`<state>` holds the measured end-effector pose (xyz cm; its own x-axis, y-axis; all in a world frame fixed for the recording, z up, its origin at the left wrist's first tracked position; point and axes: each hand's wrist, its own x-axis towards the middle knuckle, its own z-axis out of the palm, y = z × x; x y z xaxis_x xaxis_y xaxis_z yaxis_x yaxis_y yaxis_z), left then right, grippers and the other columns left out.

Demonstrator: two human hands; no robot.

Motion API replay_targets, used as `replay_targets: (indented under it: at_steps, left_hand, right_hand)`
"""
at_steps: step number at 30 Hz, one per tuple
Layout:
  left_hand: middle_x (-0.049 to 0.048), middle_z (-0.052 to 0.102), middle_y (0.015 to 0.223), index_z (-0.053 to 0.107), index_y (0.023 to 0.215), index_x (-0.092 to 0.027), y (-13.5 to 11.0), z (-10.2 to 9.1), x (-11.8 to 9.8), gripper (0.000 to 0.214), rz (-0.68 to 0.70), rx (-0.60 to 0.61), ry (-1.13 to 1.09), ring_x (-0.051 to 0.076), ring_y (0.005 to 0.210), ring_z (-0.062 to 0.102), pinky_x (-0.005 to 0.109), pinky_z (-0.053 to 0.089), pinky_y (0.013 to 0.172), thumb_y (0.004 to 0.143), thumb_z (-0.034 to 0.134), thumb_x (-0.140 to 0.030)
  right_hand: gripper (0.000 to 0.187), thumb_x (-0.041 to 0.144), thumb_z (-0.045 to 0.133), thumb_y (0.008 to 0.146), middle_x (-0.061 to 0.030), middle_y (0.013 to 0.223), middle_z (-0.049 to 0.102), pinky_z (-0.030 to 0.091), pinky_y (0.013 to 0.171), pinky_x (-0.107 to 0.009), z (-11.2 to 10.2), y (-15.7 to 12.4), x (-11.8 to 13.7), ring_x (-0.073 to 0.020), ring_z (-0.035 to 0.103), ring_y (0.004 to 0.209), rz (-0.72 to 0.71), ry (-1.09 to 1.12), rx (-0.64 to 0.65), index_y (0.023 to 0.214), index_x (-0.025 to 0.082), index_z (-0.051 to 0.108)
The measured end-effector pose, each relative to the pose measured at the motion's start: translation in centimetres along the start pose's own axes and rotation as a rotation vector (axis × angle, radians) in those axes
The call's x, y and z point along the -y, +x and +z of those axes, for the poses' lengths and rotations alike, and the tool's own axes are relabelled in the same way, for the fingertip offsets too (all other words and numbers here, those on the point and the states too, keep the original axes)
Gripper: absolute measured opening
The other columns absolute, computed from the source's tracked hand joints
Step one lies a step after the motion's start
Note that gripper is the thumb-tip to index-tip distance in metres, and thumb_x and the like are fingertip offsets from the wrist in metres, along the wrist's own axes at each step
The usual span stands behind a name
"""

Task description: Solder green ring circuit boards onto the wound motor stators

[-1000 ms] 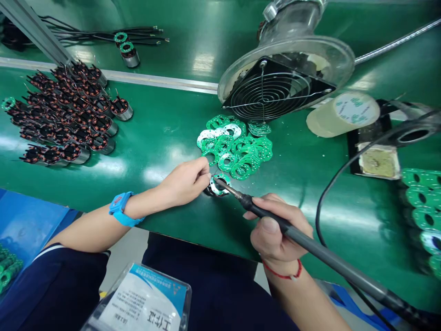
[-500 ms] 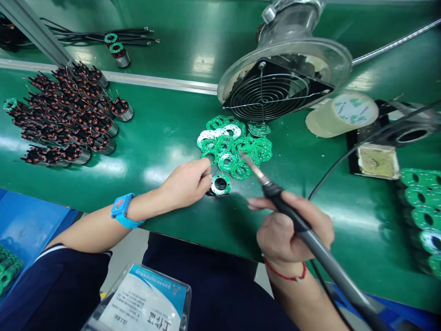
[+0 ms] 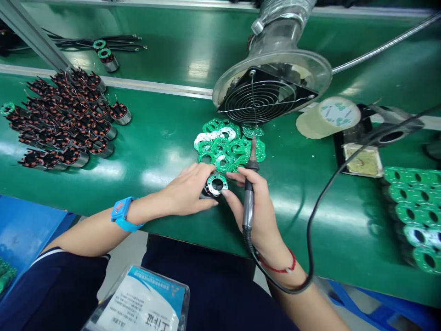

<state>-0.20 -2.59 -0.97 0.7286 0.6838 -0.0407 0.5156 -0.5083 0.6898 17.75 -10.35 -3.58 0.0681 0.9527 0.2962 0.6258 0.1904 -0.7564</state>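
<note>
A motor stator stands on the bench with a white and green ring-shaped circuit board on top. My left hand is closed round its left side, thumb in front and fingers behind. In my right hand is a soldering iron, held nearly upright with its tip pointing away from me. The thumb and forefinger of that hand reach to the right edge of the ring board. Just behind lies a loose pile of green and white ring boards, near the iron's tip.
A fume extractor fan hangs over the pile. Many wound stators crowd the left. At right are a tape roll, a soldering sponge and rows of ring-topped parts. The iron's black cable loops over my right forearm.
My right hand has moved left to the ring board, and the soldering iron has swung from slanted to nearly upright. My left hand has opened from a fist-like pinch to wrap round the stator.
</note>
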Motion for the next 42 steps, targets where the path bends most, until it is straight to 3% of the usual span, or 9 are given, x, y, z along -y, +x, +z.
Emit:
replay_targets:
  at_steps: [6,11,18,21,23,27,34,39,42]
  left_hand:
    - [0.0163,0.056,0.121,0.039,0.125,-0.012,-0.1,1.8,0.0,0.05,-0.009,-0.047,0.092,0.03,0.11,0.051,0.047,0.044,0.094,0.084,0.065,-0.023]
    - [0.0134,0.055,0.123,0.041,0.128,-0.016,0.2,1.6,0.2,0.049,0.052,-0.043,0.081,0.03,0.112,0.049,0.048,0.042,0.095,0.086,0.063,-0.026]
    - [0.0117,0.052,0.128,0.041,0.13,-0.02,0.9,1.2,1.0,0.047,0.192,0.018,-0.017,0.028,0.12,0.047,0.048,0.04,0.104,0.085,0.056,-0.015]
    - [0.0155,0.047,0.133,0.03,0.137,-0.019,0.7,1.7,1.5,0.06,0.161,-0.098,-0.133,0.027,0.119,0.051,0.046,0.045,0.102,0.084,0.058,-0.017]
    - [0.0167,0.049,0.13,0.033,0.134,-0.017,0.5,2.0,1.6,0.058,0.148,-0.168,-0.122,0.028,0.118,0.052,0.047,0.046,0.101,0.084,0.061,-0.02]
    - [0.0163,0.055,0.129,0.046,0.126,-0.015,0.0,2.3,1.2,0.04,0.154,-0.184,-0.046,0.029,0.125,0.048,0.052,0.04,0.107,0.087,0.057,-0.018]
    - [0.011,0.058,0.132,0.054,0.126,-0.02,0.3,1.1,1.4,0.044,0.037,-0.093,-0.381,0.024,0.13,0.048,0.049,0.036,0.113,0.083,0.061,-0.018]
    - [0.017,0.038,0.15,0.037,0.141,-0.018,0.2,0.2,1.2,0.066,0.062,-0.057,-0.25,0.028,0.141,0.033,0.051,0.033,0.115,0.083,0.065,-0.023]
    - [0.0196,0.03,0.154,0.02,0.149,-0.018,0.4,0.7,0.8,0.083,0.144,-0.02,-0.041,0.032,0.143,0.028,0.055,0.029,0.115,0.082,0.068,-0.025]
  right_hand:
    - [0.032,0.024,0.06,0.092,-0.0041,0.092,0.072,0.05,0.08,-0.036,0.2,0.0,1.0,-0.0202,0.068,0.083,-0.191,-0.327,-0.123,0.123,0.022,0.051]
    - [0.03,0.018,0.06,0.091,-0.0064,0.089,0.073,0.049,0.082,-0.034,0.4,-0.1,1.2,-0.0195,0.067,0.078,-0.267,-0.411,-0.145,0.12,0.016,0.055]
    - [0.05,0.035,0.063,0.089,-0.01,0.119,0.066,0.05,0.09,-0.043,0.5,-0.1,0.5,-0.0264,0.064,0.106,-0.105,-0.177,-0.055,0.135,0.024,0.044]
    - [0.043,0.039,0.061,0.09,-0.0085,0.118,0.066,0.052,0.089,-0.044,0.5,0.0,0.2,-0.0264,0.065,0.104,-0.021,-0.126,-0.015,0.129,0.027,0.047]
    - [0.041,0.041,0.06,0.09,-0.0084,0.116,0.066,0.052,0.088,-0.045,0.6,0.0,0.1,-0.0269,0.065,0.104,0.03,-0.125,-0.036,0.127,0.026,0.048]
    - [0.04,0.04,0.059,0.091,-0.0084,0.114,0.067,0.052,0.086,-0.044,0.6,-0.1,0.1,-0.0263,0.065,0.102,-0.003,-0.174,-0.077,0.127,0.026,0.047]
    - [0.042,0.04,0.059,0.091,-0.0079,0.111,0.07,0.051,0.084,-0.04,0.9,0.0,-0.2,-0.025,0.066,0.098,-0.045,-0.216,-0.084,0.128,0.025,0.047]
    - [0.042,0.042,0.061,0.09,-0.0084,0.117,0.068,0.05,0.091,-0.044,-1.7,1.0,0.3,-0.0272,0.063,0.109,-0.017,-0.146,-0.031,0.127,0.026,0.05]
    - [0.038,0.04,0.058,0.091,-0.007,0.117,0.069,0.049,0.093,-0.046,-4.6,2.6,-0.7,-0.0265,0.064,0.107,-0.005,-0.216,-0.158,0.126,0.027,0.052]
